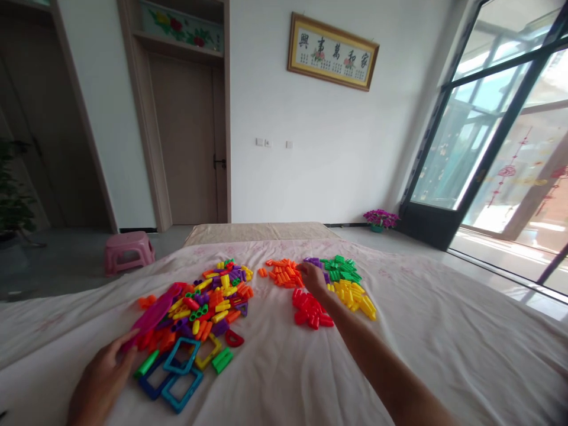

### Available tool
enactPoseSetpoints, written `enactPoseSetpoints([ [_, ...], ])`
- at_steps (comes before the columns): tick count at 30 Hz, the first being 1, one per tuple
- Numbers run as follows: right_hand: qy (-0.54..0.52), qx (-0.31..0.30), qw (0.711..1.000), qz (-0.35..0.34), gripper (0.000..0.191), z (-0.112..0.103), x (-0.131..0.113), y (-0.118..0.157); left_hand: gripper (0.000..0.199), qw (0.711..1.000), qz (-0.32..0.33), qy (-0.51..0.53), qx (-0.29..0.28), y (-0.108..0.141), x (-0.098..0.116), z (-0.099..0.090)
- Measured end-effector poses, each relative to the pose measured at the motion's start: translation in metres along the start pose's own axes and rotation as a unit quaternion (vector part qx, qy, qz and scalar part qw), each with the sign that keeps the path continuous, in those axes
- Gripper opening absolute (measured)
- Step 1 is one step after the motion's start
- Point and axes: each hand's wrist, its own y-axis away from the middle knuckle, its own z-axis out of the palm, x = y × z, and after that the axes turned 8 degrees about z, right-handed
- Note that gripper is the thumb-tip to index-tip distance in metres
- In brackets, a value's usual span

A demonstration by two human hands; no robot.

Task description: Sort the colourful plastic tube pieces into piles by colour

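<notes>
On the left, my left hand [103, 374] grips the near end of a long, flat magenta plastic piece [153, 315]. The piece slants over a mixed heap of toy blocks [213, 302] in several colours. Blue square frames [181, 390], a yellow frame [209, 353] and green blocks [222, 360] lie beside the heap's near edge. My right hand [313, 277] reaches among sorted piles, its fingers curled between the orange blocks [284, 273] and the purple blocks [314, 261]. Whatever those fingers hold is hidden. Red blocks [309, 310] lie under the right wrist, with yellow blocks [352, 296] to its right.
Green blocks [341, 269] form a pile at the back right. Everything lies on a wrinkled, pale bedsheet [266, 367]. A pink stool [128, 251] stands on the floor at left; a potted plant with magenta flowers [380, 219] is by the glass door [444, 177].
</notes>
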Motion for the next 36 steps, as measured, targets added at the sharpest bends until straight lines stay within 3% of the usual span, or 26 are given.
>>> enactPoseSetpoints([
  [4,-0.053,-0.104,0.988,-0.096,0.026,0.046,-0.058,0.04,0.05,0.998,-0.009,0.042,-0.037,0.005,0.01,-0.008],
  [7,-0.054,-0.147,0.975,-0.157,0.038,0.07,-0.091,0.058,0.051,0.998,-0.002,0.053,-0.043,0.006,0.014,-0.011],
  [12,0.033,-0.179,0.974,-0.139,0.054,0.093,-0.117,0.057,0.051,0.998,-0.017,0.042,-0.045,0.007,0.019,-0.014],
  [19,0.062,-0.175,0.976,-0.112,0.023,0.099,-0.112,0.054,0.05,0.998,-0.01,0.045,-0.036,0.006,0.016,-0.011],
  [31,-0.038,-0.112,0.991,-0.054,0.038,0.075,-0.077,0.08,0.049,0.999,0.003,0.037,-0.03,0.004,0.008,-0.006],
  [36,-0.113,-0.03,0.993,-0.003,0.03,0.065,-0.063,0.058,0.049,0.999,0.008,0.04,-0.023,0.004,0.012,-0.009],
])
